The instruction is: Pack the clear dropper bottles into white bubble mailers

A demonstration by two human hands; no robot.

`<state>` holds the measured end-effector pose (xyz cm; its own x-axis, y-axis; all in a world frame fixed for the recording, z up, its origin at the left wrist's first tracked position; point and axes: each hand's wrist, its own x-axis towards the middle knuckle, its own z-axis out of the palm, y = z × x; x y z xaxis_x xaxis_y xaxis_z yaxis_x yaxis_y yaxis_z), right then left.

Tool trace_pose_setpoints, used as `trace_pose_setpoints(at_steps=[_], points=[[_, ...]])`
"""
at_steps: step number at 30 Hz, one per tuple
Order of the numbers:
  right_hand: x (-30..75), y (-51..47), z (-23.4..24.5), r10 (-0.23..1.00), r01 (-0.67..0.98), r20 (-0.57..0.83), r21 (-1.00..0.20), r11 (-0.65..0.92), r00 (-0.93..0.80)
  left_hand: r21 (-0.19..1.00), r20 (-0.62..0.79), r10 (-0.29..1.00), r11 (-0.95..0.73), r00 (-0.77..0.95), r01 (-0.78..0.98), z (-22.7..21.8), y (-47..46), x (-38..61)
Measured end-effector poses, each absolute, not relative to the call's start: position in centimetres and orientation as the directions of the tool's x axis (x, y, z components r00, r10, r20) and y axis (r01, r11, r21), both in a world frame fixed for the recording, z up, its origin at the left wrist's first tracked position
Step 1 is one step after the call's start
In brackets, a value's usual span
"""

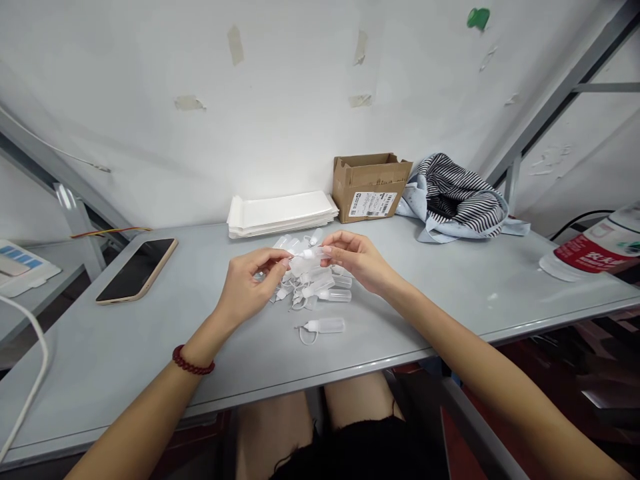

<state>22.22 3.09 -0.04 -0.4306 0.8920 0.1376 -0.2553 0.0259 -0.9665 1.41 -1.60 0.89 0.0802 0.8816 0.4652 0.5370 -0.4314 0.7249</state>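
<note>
The left hand (255,280) and right hand (359,259) meet over the middle of the bench (170,327), both grasping one small translucent bottle (314,253). The right hand pinches its body between thumb and fingers, while the left hand's thumb and fingertips close at the tip end — probably so that one side steadies the bottle and the other can work finely at the narrow part. Exactly what the left fingertips grip there is too small to tell.

The bottle is held just above the far part of a loose pile of similar bottles (327,293), which lies between the forearms, seemingly so that each one is within easy reach of both hands. A single bottle (326,325) lies on the near side, apart from the pile, its body pointing right and its looped strap and thin tip to the left; being separate, it looks set aside, though that is only a guess.

Other things sit around the edges, likely out of the way of the arms: a phone (137,270) face up on the left, a stack of white trays (283,212) and a cardboard box (365,179) at the far side by the wall — then a bundled striped cloth (457,193) and a large red-labelled bottle (593,250) to the right.
</note>
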Motion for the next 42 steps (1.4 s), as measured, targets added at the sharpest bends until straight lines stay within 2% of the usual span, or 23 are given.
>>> trace_pose_setpoints(at_steps=[23,31,42], points=[[22.15,3.10,0.01,0.906,-0.177,0.162,-0.979,0.098,-0.392,0.677,0.508,0.851,-0.491,0.136,0.548,0.71,-1.53,1.27],[22.25,3.25,-0.04,0.905,-0.231,0.199,-0.966,0.116,-0.376,0.665,0.517,0.848,-0.486,0.121,0.566,0.50,-1.43,1.26],[22.25,3.18,0.01,0.906,-0.204,0.185,-0.972,0.113,-0.380,0.669,0.519,0.844,-0.502,0.139,0.548,0.56,-1.58,1.21]])
